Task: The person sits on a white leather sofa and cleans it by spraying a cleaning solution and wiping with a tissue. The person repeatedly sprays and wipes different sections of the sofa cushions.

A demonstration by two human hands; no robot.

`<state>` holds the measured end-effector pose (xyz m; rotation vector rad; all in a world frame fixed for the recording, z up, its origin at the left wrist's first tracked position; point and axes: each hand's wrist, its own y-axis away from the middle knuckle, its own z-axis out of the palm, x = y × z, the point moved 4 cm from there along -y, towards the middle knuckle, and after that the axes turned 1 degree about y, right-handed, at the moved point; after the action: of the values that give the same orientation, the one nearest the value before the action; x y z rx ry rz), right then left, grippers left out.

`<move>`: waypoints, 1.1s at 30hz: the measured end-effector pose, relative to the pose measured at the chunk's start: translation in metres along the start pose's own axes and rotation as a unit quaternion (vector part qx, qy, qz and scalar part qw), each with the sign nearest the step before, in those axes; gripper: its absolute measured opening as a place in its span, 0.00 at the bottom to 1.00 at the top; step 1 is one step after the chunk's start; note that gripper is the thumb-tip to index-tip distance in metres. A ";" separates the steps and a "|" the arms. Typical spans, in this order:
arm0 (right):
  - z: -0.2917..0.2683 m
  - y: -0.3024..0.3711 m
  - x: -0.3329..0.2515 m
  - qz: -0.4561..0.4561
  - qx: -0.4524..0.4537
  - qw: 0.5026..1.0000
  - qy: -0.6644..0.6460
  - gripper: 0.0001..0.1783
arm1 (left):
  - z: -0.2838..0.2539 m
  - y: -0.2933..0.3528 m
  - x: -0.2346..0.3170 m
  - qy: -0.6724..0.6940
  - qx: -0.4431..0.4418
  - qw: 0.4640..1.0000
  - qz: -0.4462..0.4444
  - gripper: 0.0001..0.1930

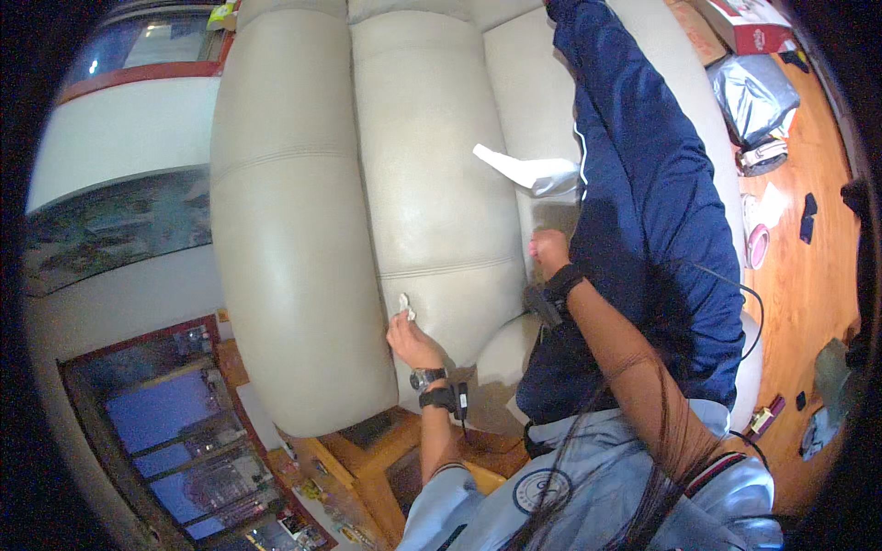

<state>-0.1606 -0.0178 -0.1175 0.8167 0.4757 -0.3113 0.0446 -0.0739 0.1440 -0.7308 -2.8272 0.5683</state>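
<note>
My left hand is closed in a pinch on a small crumpled white tissue and presses it against the beige sofa, on the backrest cushion below a stitched seam. A watch and a black strap circle that wrist. My right hand is a closed fist beside my dark blue trouser leg, against the sofa; whatever it may hold is hidden. A black band with a small box is on the right wrist. A larger white sheet, like a tissue or paper, lies partly folded between the sofa and my leg.
A black cable loops past my legs. On the wooden floor to the right are a silvery bag, a red box and a pink round item. A wooden cabinet and a dark-framed glass case stand at lower left.
</note>
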 end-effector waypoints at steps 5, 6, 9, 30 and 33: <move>0.016 0.009 -0.033 -0.168 -0.053 0.933 0.314 0.10 | 0.007 0.041 -0.007 -0.027 -0.056 0.998 0.026 0.13; 0.016 0.013 -0.035 -0.144 -0.040 0.943 0.297 0.10 | 0.008 0.052 -0.006 -0.034 -0.061 0.997 0.038 0.13; 0.017 0.023 -0.042 -0.077 -0.007 0.977 0.199 0.10 | 0.014 0.085 -0.005 -0.062 -0.136 0.988 0.027 0.15; 0.022 0.025 -0.041 0.084 0.016 0.996 0.014 0.07 | 0.000 -0.045 0.026 0.020 -0.179 0.979 0.092 0.11; 0.018 0.020 -0.032 0.095 0.008 0.994 -0.049 0.09 | 0.013 -0.034 0.022 0.030 -0.166 0.979 0.113 0.11</move>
<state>-0.1741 -0.0155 -0.0782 0.8517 0.3003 -0.1776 0.0077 -0.0952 0.1474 -1.1161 -2.8326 0.0959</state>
